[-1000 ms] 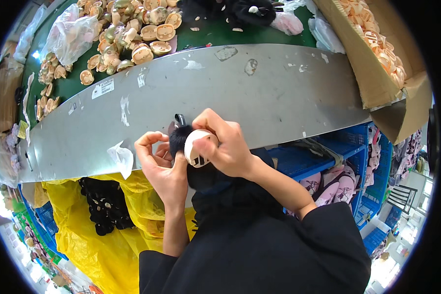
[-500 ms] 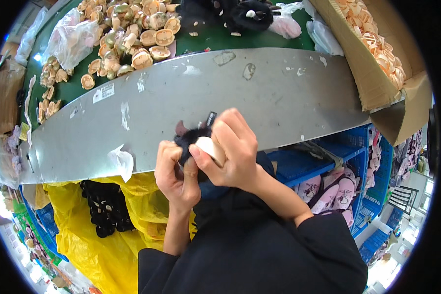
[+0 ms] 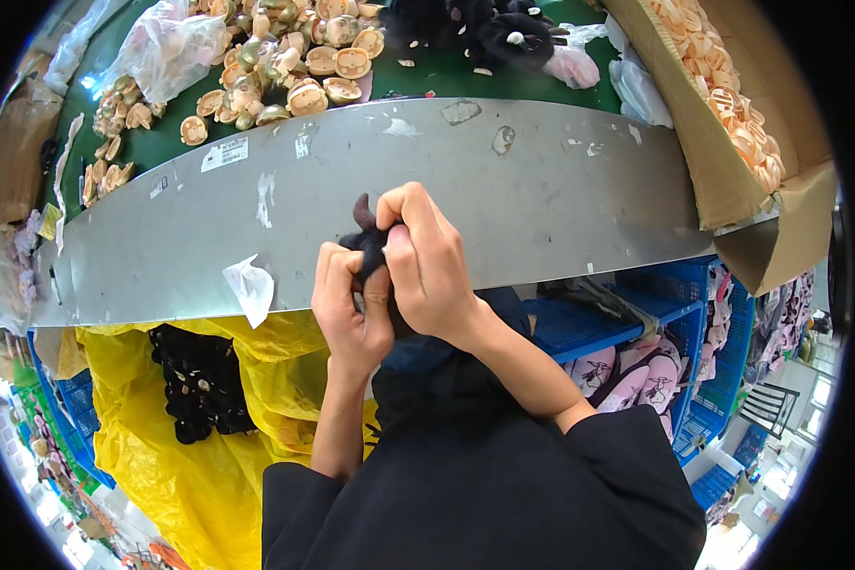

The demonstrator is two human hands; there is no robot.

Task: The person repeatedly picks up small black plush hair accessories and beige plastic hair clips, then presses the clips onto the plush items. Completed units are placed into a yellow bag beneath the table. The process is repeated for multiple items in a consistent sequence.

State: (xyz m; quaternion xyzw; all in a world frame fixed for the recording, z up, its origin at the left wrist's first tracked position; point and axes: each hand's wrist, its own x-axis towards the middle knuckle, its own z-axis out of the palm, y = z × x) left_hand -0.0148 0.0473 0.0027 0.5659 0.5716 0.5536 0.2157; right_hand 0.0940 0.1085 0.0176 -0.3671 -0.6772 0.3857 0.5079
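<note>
Held between both hands, above the near edge of the grey metal worktop, is a small black plush piece. A brown felt horn-like tip sticks up from it. My left hand is closed around its near left side, thumb bent inward. With bent fingers pressed together, my right hand pinches the plush from the right and covers much of it. The cream-coloured smooth part seen earlier at the right hand is now hidden, apart from perhaps a tiny pale spot by the fingers.
Beyond the metal worktop lies a green surface with peach half-shells and black plush toys. A cardboard box of peach parts stands right. Yellow sheeting holds black plush pieces; blue crates sit lower right.
Both hands have shifted slightly up in the picture with the plush. The right hand has turned and moved over it, so the cream part no longer shows.
</note>
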